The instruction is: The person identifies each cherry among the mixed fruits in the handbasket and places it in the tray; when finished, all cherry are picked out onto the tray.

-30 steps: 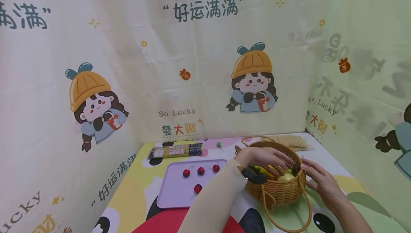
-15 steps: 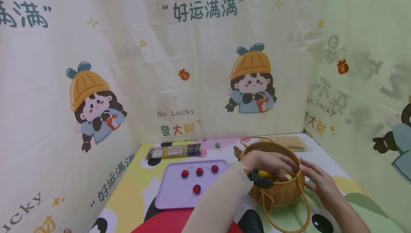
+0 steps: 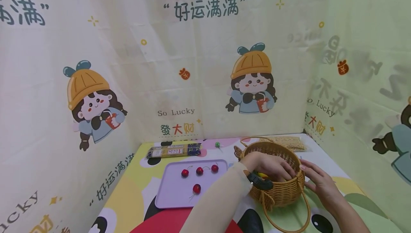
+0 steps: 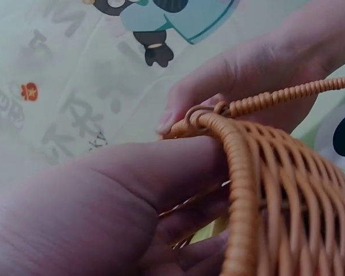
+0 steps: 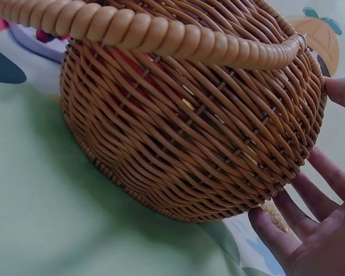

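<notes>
A brown wicker basket [image 3: 277,194] stands at the right of the table, its rope-like handle hanging down in front. My left hand [image 3: 273,166], with a dark band at the wrist, reaches over the rim into it; the fingertips are hidden inside, so what they touch does not show. A bit of yellow fruit [image 3: 262,175] shows under that hand, and something red [image 5: 132,72] shows through the weave. My right hand [image 3: 324,185] rests against the basket's right side, thumb at the rim and fairly straight, spread fingers [image 5: 328,172] on the outer wall.
Left of the basket lies a lilac tray [image 3: 163,193] bearing several cherries [image 3: 196,189]. At the back are a long packet [image 3: 174,151], a small green ball-like item [image 3: 217,144] and a clear bag of pale grains [image 3: 290,143]. Printed cloth walls enclose the table.
My left hand has moved rightward and deeper into the basket, covering most of the fruit that showed a second ago. The right hand has stayed at the basket's side.
</notes>
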Demonstrator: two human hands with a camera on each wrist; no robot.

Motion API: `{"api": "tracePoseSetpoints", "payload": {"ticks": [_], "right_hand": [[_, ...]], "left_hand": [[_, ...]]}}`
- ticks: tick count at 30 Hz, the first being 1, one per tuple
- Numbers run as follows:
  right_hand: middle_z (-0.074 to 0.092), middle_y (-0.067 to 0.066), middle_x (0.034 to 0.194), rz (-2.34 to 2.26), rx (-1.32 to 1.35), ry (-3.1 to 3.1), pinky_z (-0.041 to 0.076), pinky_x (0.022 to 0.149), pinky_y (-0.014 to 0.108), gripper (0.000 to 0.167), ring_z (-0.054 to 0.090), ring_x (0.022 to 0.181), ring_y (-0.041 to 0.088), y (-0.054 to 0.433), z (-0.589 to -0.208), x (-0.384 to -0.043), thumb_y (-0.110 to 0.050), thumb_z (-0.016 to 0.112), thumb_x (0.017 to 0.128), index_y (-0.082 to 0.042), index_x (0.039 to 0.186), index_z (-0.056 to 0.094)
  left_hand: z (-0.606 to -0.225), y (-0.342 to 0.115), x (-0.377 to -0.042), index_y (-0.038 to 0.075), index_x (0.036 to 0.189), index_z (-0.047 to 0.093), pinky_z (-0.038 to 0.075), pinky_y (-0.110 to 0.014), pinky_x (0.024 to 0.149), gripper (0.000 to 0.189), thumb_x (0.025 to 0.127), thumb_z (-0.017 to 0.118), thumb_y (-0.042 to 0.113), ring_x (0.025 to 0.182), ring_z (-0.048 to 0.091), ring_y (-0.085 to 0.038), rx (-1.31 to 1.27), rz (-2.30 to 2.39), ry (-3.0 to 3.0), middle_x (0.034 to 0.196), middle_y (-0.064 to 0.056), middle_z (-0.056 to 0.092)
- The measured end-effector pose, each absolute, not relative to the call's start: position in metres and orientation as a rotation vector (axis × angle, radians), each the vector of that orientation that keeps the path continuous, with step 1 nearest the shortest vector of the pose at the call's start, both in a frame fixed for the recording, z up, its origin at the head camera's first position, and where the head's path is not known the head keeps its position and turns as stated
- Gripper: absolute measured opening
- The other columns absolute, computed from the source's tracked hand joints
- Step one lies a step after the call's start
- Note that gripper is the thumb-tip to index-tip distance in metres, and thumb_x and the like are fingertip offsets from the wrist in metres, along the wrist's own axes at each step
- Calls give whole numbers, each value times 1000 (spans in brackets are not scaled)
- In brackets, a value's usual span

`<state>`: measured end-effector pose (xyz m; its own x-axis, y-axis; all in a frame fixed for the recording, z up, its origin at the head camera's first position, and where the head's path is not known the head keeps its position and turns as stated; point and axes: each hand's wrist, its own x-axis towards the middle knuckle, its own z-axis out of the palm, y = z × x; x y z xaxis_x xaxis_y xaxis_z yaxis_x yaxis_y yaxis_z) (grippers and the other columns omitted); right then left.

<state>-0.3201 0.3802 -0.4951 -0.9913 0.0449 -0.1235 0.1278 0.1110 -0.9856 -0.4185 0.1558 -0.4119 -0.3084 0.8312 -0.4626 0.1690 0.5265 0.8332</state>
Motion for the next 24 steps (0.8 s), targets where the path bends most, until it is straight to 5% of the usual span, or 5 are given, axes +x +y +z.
{"api": "tracePoseSetpoints", "payload": {"ticks": [10, 17, 24], "right_hand": [[44, -26, 148, -2005, 224, 2285, 56, 95, 15, 72, 49, 112, -21, 381, -492, -321, -60, 52, 114, -27, 175, 32], [48, -40, 125, -2031, 201, 2281, 57, 94, 16, 63, 54, 107, -24, 380, -493, -320, -57, 53, 115, -30, 170, 39], [50, -43, 121, -2022, 197, 2301, 56, 93, 16, 61, 52, 112, -21, 380, -494, -322, -57, 52, 115, -31, 169, 42]], "left_hand": [[-415, 152, -421, 1, 154, 62, 61, -27, 86, 40, 115, 56, 7, 100, 74, -16, 803, 855, 1689, 123, 2, 74], [-414, 149, -417, -2, 145, 69, 60, -22, 83, 35, 112, 59, 3, 95, 70, -8, 887, 851, 1742, 115, 3, 76], [-403, 127, -422, -1, 133, 77, 65, -24, 87, 27, 108, 68, 2, 95, 75, -7, 862, 1077, 1862, 109, 3, 80]]}}
